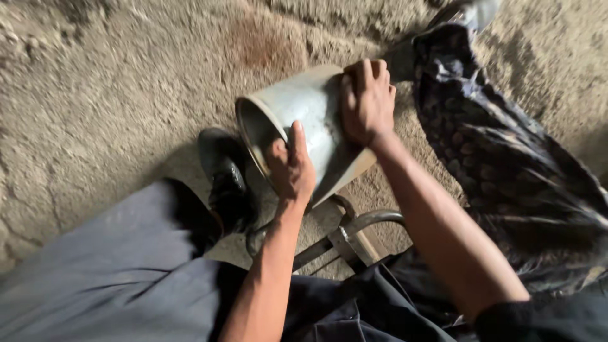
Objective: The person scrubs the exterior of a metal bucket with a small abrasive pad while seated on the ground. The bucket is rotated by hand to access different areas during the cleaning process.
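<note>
A grey metal bucket [308, 107] lies tilted on its side over the dirt floor, its open mouth facing left. My left hand [291, 166] grips the bucket's rim at the lower edge, fingers inside and thumb on the outside. My right hand [367, 98] presses flat on the bucket's outer wall near its base. The inside of the bucket is dark and mostly hidden.
Below the bucket stands a metal frame [345, 237] with a curved bar. My black shoe [225, 177] rests on the ground at the left, above my grey trouser leg [120, 266]. A dark patterned cloth [500, 152] drapes at the right. Rough dirt floor [114, 82] surrounds everything.
</note>
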The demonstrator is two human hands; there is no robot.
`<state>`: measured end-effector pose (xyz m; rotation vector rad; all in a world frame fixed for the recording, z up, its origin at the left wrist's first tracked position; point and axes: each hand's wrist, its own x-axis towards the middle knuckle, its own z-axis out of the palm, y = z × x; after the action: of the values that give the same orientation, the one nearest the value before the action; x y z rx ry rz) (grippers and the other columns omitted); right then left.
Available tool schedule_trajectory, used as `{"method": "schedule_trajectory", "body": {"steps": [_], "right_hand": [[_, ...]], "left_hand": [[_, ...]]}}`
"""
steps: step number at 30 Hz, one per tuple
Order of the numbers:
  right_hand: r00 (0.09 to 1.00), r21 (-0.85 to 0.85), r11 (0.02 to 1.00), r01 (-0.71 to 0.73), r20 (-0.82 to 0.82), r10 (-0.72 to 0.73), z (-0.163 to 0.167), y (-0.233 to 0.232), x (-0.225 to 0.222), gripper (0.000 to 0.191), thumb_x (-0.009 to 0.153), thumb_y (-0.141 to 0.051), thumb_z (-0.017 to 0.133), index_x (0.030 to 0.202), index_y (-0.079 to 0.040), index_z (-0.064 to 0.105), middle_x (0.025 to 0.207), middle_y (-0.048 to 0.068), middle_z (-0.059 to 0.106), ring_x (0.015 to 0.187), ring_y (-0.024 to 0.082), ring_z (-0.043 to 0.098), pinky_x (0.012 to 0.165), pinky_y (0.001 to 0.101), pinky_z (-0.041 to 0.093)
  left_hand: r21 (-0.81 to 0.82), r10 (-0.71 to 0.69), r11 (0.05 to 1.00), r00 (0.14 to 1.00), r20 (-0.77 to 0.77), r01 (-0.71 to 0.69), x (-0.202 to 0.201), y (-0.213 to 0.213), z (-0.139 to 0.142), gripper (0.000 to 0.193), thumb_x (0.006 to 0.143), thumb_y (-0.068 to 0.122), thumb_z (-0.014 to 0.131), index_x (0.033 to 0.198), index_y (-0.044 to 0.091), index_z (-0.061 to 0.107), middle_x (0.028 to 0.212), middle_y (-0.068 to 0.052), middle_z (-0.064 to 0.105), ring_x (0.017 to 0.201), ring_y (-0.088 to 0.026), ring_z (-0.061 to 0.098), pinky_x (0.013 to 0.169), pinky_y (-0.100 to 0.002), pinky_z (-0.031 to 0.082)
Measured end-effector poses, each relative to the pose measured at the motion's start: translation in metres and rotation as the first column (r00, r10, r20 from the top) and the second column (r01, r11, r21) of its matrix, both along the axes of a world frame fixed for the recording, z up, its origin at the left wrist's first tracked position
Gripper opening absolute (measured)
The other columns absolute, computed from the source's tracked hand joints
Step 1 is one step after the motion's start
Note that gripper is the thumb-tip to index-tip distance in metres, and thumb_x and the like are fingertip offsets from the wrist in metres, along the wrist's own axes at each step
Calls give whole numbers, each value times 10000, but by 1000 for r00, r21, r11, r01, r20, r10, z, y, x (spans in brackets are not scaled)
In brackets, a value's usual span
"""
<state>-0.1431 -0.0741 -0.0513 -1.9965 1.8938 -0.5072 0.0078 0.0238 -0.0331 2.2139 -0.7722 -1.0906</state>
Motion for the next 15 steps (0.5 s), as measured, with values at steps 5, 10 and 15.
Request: {"method": "schedule_trajectory", "body": {"steps": [5, 10, 15], "right_hand": [[997, 76, 995, 71, 38, -74, 6, -50, -14, 235, 1031, -290, 570, 1146, -87, 601, 1200, 234, 549, 1085, 436, 564, 897, 517, 468], [994, -266, 961, -77, 57, 95, 25, 45, 30, 284, 1078, -209, 548, 1299, -33, 528, 1292, 256, 511, 1165, 460, 541, 988, 539, 450], [997, -203, 977, -72, 23, 78, 11, 42, 29, 342, 1109, -179, 503, 1402, -4, 489, 1254, 248, 506, 1111, 421, 542, 982, 555, 450]], "left_hand": [[-65, 40, 996, 973, -228, -56, -11, -10, 16, 704, 989, 639, 453, 839, -37, 581, 821, -269, 672, 788, -419, 663, 728, -486, 511], [-31, 35, 999, 999, -2, -35, -14, -6, 14, 681, 1012, 613, 439, 836, -14, 635, 889, -241, 682, 829, -408, 658, 760, -477, 501], [-126, 44, 991, 999, 21, -42, 0, -3, 3, 670, 1014, 607, 451, 869, -18, 646, 923, -269, 690, 847, -440, 658, 762, -484, 504]]}}
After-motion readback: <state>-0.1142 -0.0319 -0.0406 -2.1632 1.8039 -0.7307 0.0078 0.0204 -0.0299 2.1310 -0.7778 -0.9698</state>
